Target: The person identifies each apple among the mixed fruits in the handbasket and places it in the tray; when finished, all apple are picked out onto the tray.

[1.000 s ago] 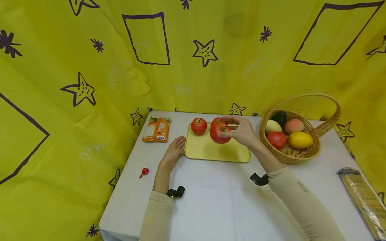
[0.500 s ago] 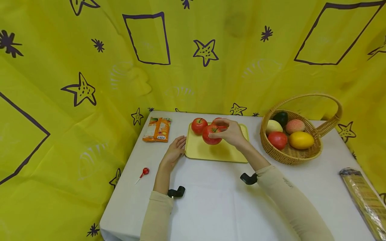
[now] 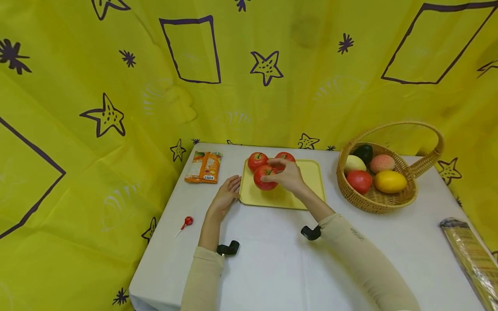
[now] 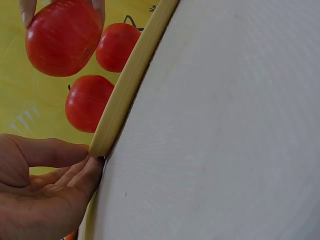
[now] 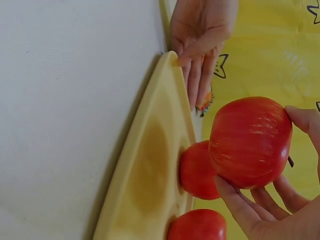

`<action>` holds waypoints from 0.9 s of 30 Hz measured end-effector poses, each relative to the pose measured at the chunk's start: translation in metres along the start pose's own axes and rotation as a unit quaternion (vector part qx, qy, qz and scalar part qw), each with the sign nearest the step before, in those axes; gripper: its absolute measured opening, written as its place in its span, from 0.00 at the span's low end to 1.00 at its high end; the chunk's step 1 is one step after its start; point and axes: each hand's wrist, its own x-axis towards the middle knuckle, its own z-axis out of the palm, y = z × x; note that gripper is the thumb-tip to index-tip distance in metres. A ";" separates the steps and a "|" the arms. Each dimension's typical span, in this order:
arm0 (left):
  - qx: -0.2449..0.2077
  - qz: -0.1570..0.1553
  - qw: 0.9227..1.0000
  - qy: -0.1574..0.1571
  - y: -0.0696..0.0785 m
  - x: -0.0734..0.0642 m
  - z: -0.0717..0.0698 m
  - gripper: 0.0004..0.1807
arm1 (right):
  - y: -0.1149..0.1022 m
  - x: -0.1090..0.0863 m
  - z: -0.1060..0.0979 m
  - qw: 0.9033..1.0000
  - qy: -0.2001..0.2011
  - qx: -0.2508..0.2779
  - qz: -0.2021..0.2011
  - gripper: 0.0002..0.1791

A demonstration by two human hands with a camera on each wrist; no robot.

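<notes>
My right hand (image 3: 288,176) holds a red apple (image 5: 250,142) between thumb and fingers, raised above the left part of a yellow tray (image 3: 301,196). Two more red apples rest along the tray's far side: the left apple (image 3: 256,160) and the right apple (image 3: 285,156), partly hidden by my right hand. Beside the tray's left end lies my left hand (image 3: 225,198), its fingers fairly straight. Its thumb (image 4: 60,152) touches the tray's near left corner in the left wrist view, and the fingers lie against the outside of the rim.
A wicker basket (image 3: 363,202) with several fruits stands right of the tray. An orange snack packet (image 3: 203,167) lies at the back left, with a red lollipop (image 3: 188,221) nearer me. A long plastic-wrapped bundle (image 3: 468,259) lies at the right table edge.
My right hand has carried the apple leftward and slightly nearer over the tray, uncovering more of the back right apple. The left hand stays at the tray's left end.
</notes>
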 end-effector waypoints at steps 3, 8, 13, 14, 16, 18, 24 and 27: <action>-0.001 0.000 1.000 0.001 -0.001 0.000 0.000 0.45 | 0.004 0.002 0.007 1.000 0.008 -0.005 -0.003 0.34; 0.007 -0.002 1.000 0.002 -0.001 0.000 0.000 0.45 | 0.010 0.006 0.016 1.000 0.011 -0.006 -0.004 0.33; 0.013 -0.002 1.000 0.002 0.000 0.000 0.000 0.45 | 0.017 0.009 0.025 1.000 0.011 0.002 -0.005 0.34; 0.013 -0.002 1.000 0.002 0.000 0.000 0.000 0.44 | 0.018 0.010 0.026 1.000 0.012 0.001 -0.006 0.34; 0.012 -0.001 1.000 0.000 -0.001 0.000 0.000 0.44 | 0.021 0.010 0.030 1.000 0.017 -0.007 -0.007 0.34; 0.012 -0.004 1.000 0.001 -0.001 0.000 0.001 0.44 | 0.024 0.010 0.033 1.000 0.021 -0.016 -0.009 0.34; 0.012 -0.005 1.000 0.004 0.000 -0.001 0.002 0.44 | 0.030 0.011 0.040 0.999 0.024 -0.030 -0.016 0.34; 0.014 -0.007 1.000 0.009 0.000 -0.001 0.002 0.44 | 0.031 0.011 0.042 0.999 0.028 -0.024 -0.020 0.33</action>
